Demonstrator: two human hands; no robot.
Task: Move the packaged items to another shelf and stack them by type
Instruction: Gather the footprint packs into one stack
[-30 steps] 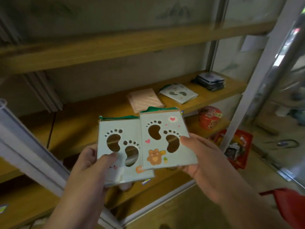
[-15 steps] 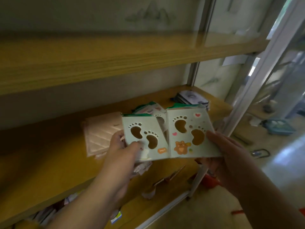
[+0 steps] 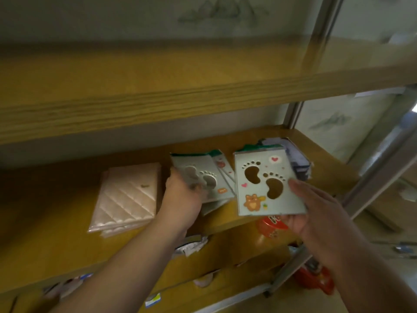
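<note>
One head-worn view, looking forward and down from close in, facing the middle shelf [image 3: 67,222] at near arm's reach, upper shelf [image 3: 158,98] edge crossing overhead, floor glimpsed past the right upright [image 3: 374,177]

No text can be read. The footprint packet [image 3: 268,184] carries only pictures, its neighbour's small orange label [image 3: 222,190] is too blurred, and the red tub's [image 3: 272,224] white letters are partly hidden.
</note>
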